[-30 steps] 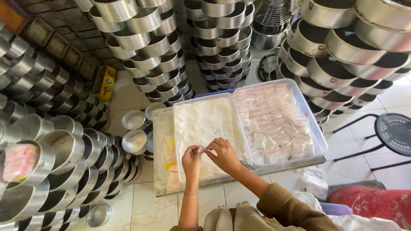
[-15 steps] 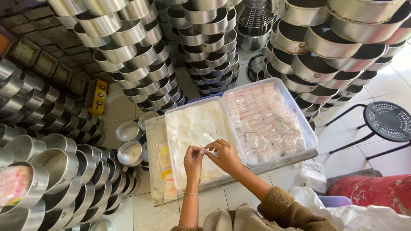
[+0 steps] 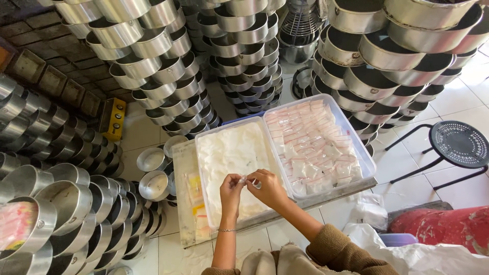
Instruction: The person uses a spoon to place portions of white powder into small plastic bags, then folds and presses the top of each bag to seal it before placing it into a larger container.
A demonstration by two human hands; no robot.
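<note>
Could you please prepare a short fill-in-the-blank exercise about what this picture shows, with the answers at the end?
1. Both hands pinch a small clear ____ over the left tub of white powder.
2. The right tub holds many filled, sealed ____.
3. The black stool stands on the ____ side.
4. Stacks of round metal ____ surround the tubs.

Answers: bag; bags; right; pans

Around you rise stacks of round metal baking pans (image 3: pixel 153 46). A black perforated stool (image 3: pixel 457 144) stands on the white tiled floor (image 3: pixel 458 97) to your right, a yellow box (image 3: pixel 113 118) at left, a red sack (image 3: pixel 443 226) nearby.
</note>
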